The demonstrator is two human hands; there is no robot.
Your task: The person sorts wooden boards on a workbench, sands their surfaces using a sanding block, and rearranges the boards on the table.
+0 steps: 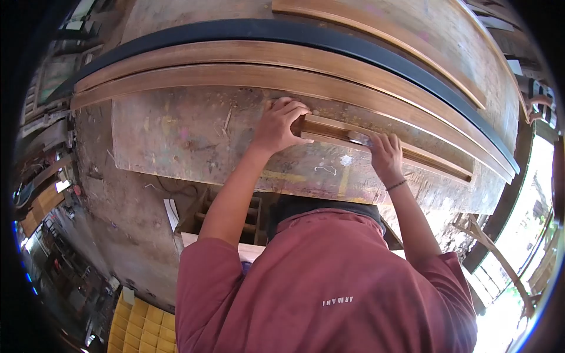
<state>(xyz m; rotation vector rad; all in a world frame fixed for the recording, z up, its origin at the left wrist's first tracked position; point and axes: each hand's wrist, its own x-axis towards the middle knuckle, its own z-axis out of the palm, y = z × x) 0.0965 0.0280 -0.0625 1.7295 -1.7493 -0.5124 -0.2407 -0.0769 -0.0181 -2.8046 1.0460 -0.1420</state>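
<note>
A short wooden length with a groove along its middle (435, 165) lies on the worn workbench (194, 135). My left hand (281, 125) is closed around its left end, thumb on the near side and fingers on the far side. Farther right, my right hand (386, 156) is closed over the groove with a small pale, shiny flat piece (359, 138) in its fingers. That piece reaches into the groove; its exact kind cannot be made out.
Beyond my hands, two long wooden strips (235, 73) and a long dark strip (253, 27) run across the bench. Another wooden strip (382, 44) lies farther back. Below left are a divided wooden box (250, 220) and a yellow crate (141, 323).
</note>
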